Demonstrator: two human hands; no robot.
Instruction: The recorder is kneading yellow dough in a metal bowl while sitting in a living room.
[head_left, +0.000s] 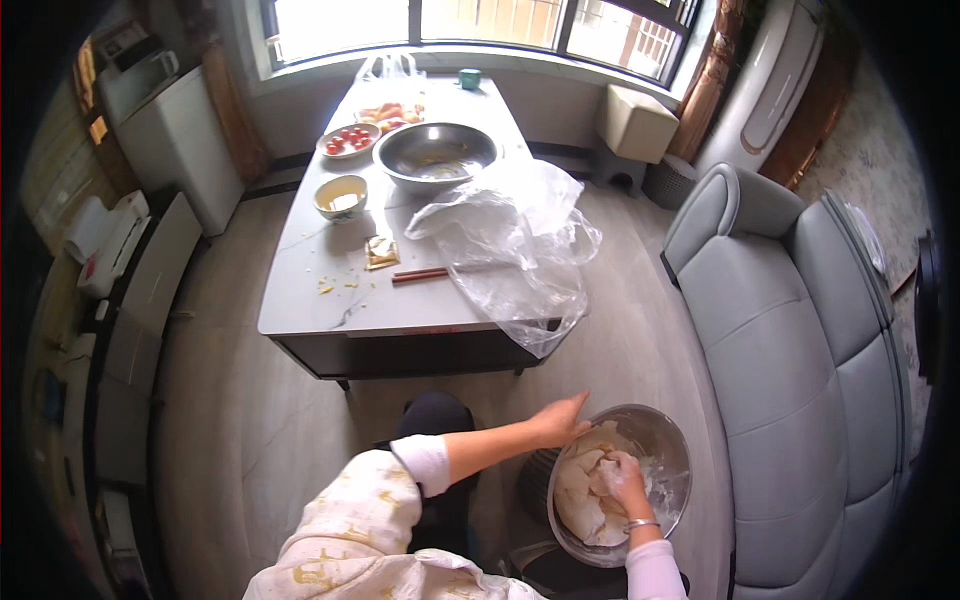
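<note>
A large metal bowl (679, 457) is low in front of me to the right, tilted in this view. Inside lies a pale lump of dough (581, 491), with floury smears on the bowl's wall. My right hand (624, 480), coated with flour and with a bangle at the wrist, has its fingers curled into the dough. At the bowl's far left rim is my left hand (559, 421), thumb and fingers spread apart. It seems to touch the rim; whether it grips it is hard to tell.
A table (300, 300) ahead bears a metal basin (435, 154), a ceramic bowl (341, 196), a plate of cherry tomatoes (350, 141), chopsticks (420, 276), an opened sachet (382, 253) and a plastic bag (517, 247) over its edge. A grey sofa (780, 390) stands right, a low cabinet (139, 315) left.
</note>
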